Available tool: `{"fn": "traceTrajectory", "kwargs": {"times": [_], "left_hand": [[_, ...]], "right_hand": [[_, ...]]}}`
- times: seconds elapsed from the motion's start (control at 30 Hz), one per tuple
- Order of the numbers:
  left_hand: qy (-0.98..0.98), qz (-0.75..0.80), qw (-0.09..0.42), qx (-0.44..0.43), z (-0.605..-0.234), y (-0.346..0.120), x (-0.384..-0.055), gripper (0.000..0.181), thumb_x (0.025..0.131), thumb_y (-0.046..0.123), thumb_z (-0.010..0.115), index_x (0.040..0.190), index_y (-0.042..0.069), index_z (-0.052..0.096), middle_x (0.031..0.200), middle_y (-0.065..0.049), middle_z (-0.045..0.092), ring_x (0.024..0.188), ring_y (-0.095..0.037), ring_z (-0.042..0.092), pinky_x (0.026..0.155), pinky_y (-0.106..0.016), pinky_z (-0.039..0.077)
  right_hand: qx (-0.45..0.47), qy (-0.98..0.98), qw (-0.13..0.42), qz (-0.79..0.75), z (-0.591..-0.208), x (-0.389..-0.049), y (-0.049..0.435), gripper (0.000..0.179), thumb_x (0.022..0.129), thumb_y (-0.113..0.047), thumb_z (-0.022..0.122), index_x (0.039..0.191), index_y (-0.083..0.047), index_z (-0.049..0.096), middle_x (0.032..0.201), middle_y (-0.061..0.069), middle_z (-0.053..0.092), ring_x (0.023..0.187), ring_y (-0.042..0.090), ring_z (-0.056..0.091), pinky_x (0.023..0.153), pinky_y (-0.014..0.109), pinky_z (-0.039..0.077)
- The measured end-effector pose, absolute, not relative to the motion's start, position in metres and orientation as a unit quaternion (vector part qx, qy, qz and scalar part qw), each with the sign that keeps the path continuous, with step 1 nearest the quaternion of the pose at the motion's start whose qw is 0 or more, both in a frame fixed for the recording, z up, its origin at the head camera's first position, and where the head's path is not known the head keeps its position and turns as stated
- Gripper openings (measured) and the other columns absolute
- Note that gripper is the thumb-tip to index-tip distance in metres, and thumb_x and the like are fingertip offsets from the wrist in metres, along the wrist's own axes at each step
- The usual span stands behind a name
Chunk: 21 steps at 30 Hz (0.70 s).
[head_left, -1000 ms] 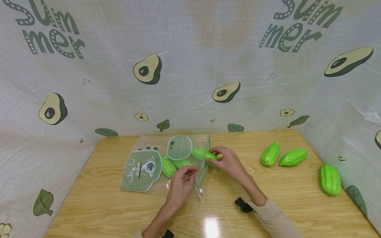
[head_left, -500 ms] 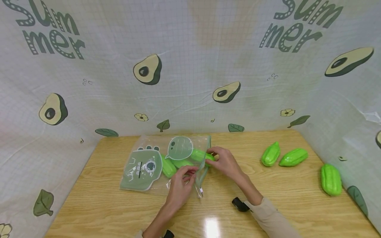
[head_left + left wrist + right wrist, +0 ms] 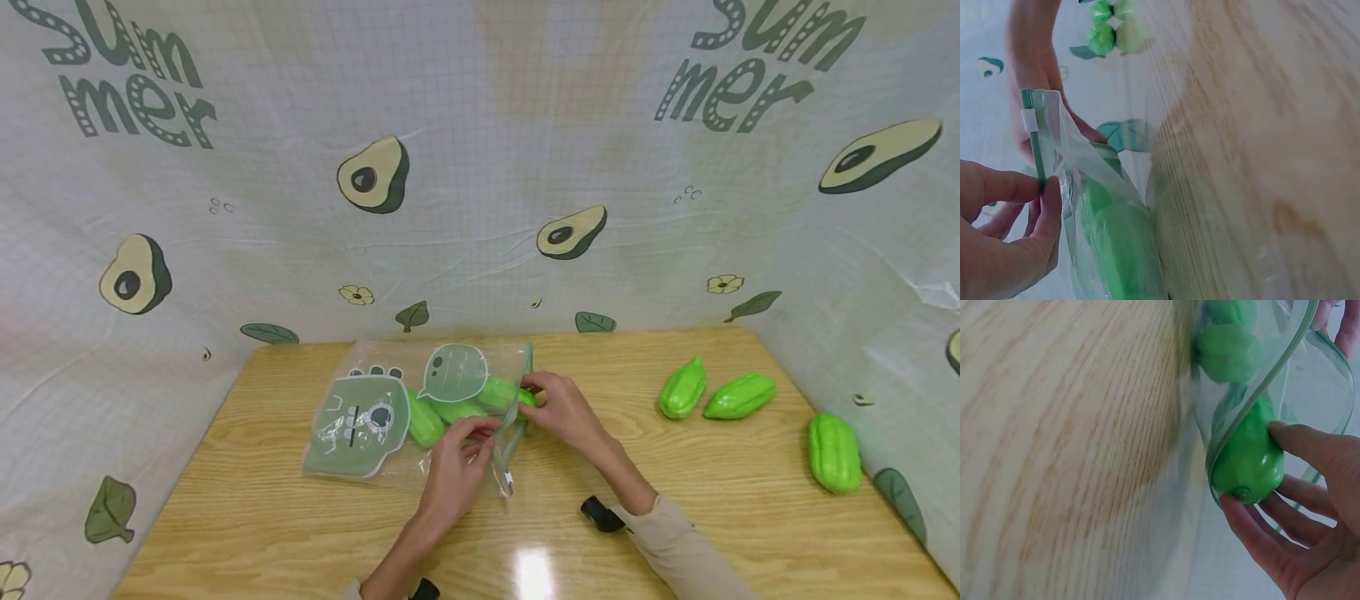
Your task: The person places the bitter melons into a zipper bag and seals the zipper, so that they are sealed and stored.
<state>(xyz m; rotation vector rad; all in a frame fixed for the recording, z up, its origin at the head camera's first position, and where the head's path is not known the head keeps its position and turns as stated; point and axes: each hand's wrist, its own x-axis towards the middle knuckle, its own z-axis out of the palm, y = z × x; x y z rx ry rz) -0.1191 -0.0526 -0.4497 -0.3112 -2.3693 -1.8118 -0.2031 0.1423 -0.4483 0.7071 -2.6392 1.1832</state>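
A clear zip bag with a green monster print lies on the table, its mouth facing right. Inside it show several bright green, ridged, gourd-like fruits. At the mouth's near edge my left hand pinches the green zip strip, beside the white slider. My right hand holds another green ridged fruit between thumb and fingers. That fruit is mostly inside the mouth, its stem end towards my right palm.
Two more green ridged fruits lie at the back right, one upright and one slanted. A third fruit sits near the right edge of the wooden table. A printed cloth hangs behind and at both sides.
My right hand has moved slightly left, sliding the green ridged fruit deeper into the bag's mouth. My left hand has stayed on the bag's edge.
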Motion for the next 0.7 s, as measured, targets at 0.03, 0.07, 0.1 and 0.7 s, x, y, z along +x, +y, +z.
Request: {"fn": "traceTrajectory", "kwargs": {"times": [0.03,0.07,0.1,0.7], "left_hand": [[-0.787,-0.603,0.071,-0.104,-0.4495,-0.0525,-0.1191,0.023,0.092,-0.012,0.064,0.11,0.001,0.072,0.105,-0.011,0.066,0.099,-0.025,0.065,0.087,-0.028,0.06],[-0.787,-0.603,0.072,-0.104,-0.4495,-0.0525,-0.1192,0.023,0.092,-0.012,0.064,0.11,0.001,0.072,0.105,-0.011,0.066,0.099,-0.025,0.065,0.087,-0.028,0.06],[-0.787,-0.603,0.072,-0.105,-0.4495,-0.0524,-0.1193,0.023,0.092,-0.012,0.064,0.11,0.001,0.072,0.105,-0.011,0.066,0.099,-0.025,0.065,0.087,-0.028,0.06],[-0.778,-0.613,0.07,-0.114,-0.4514,-0.0531,-0.1191,0.024,0.093,-0.013,0.063,0.111,0.001,0.072,0.107,-0.012,0.064,0.102,-0.028,0.063,0.089,-0.032,0.06]], "right_hand": [[0.238,-0.883,0.078,0.397,-0.4488,-0.203,0.1425,0.023,0.085,0.001,0.08,0.107,0.003,0.073,0.104,0.017,0.074,0.09,0.031,0.072,0.075,0.041,0.063],[0.239,-0.882,0.073,0.399,-0.4491,-0.2028,0.1428,0.024,0.085,0.002,0.079,0.107,0.004,0.072,0.104,0.018,0.074,0.091,0.032,0.072,0.075,0.041,0.063],[0.241,-0.881,0.069,0.401,-0.4496,-0.2027,0.1431,0.024,0.085,0.003,0.079,0.108,0.005,0.072,0.105,0.019,0.073,0.092,0.032,0.072,0.076,0.042,0.063],[0.267,-0.863,0.009,0.428,-0.4567,-0.2038,0.1476,0.024,0.088,0.004,0.075,0.112,0.005,0.07,0.11,0.021,0.072,0.098,0.037,0.071,0.08,0.043,0.063]]}}
